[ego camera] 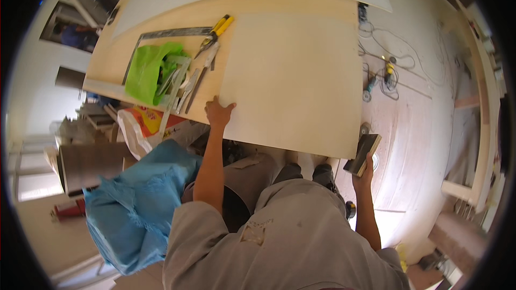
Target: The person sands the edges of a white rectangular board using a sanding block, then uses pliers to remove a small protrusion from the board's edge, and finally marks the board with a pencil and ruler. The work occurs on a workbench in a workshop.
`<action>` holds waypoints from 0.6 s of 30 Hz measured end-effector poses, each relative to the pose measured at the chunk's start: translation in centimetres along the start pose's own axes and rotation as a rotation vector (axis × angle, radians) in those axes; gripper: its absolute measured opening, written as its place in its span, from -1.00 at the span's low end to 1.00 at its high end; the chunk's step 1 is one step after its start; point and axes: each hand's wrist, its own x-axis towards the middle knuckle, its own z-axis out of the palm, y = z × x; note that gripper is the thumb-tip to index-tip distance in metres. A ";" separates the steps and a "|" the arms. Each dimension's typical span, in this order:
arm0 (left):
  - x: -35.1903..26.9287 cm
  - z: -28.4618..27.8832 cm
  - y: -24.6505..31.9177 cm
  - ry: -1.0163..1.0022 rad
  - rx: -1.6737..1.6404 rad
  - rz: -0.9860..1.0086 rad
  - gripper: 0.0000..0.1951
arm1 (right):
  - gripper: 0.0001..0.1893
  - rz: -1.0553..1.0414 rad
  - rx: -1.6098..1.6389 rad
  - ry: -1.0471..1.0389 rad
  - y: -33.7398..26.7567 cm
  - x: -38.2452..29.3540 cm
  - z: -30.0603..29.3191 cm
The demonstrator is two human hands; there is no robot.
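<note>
A pale rectangular sheet [294,80] lies on the wooden worktable [161,20]. My left hand [219,112] rests at the sheet's left edge near the front, thumb and fingers apart. Off the table's right front corner, my right hand [364,171] grips a dark-faced block with layered light edges [365,154], held beside the sheet's corner. Left of the sheet lie yellow-handled snips [217,32], a metal file with a light handle [197,86], a steel rule [175,92] and a dark framing square [173,32]. A green bag [149,72] lies partly over the square.
A blue sack [129,209] and a printed white bag [141,129] stand at the left below the table. On the floor to the right lie an angle grinder [367,89], another yellow power tool [389,70] and loose cables. A person [74,35] is visible at the far left.
</note>
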 end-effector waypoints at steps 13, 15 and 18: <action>10.1 -0.8 -0.3 0.426 -0.289 0.150 -0.59 | -0.07 -0.852 -1.880 -0.460 -2.2 1.9 18.3; 14.1 -0.4 0.7 0.470 -0.257 0.177 -0.61 | -0.09 -0.938 -1.931 -0.675 0.1 5.7 23.0; 21.9 0.2 1.1 0.397 -0.030 0.291 -0.68 | -0.07 -0.960 -2.040 -0.878 4.8 9.8 27.0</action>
